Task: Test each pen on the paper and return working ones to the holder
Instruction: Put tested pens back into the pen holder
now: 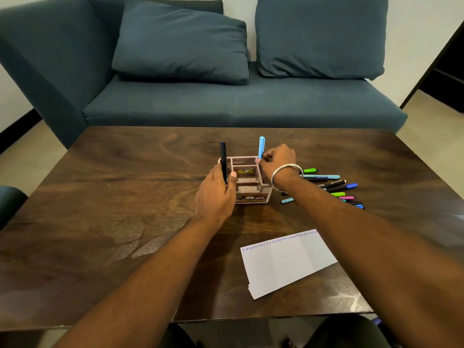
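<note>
A small pink holder [247, 181] with several compartments stands mid-table. My left hand [216, 194] grips a dark blue pen [223, 160] upright at the holder's left side. My right hand [277, 160] pinches a light blue pen [261, 146] upright at the holder's far right corner. A white sheet of paper [286, 262] with a torn spiral edge lies near the front right. Several loose pens [334, 188] in black, blue, green and pink lie in a pile to the right of the holder, behind my right forearm.
The dark wooden table [113, 197] has its front edge near my knees. A blue sofa [226, 101] with two cushions stands directly behind the table. A silver bangle [286, 175] circles my right wrist.
</note>
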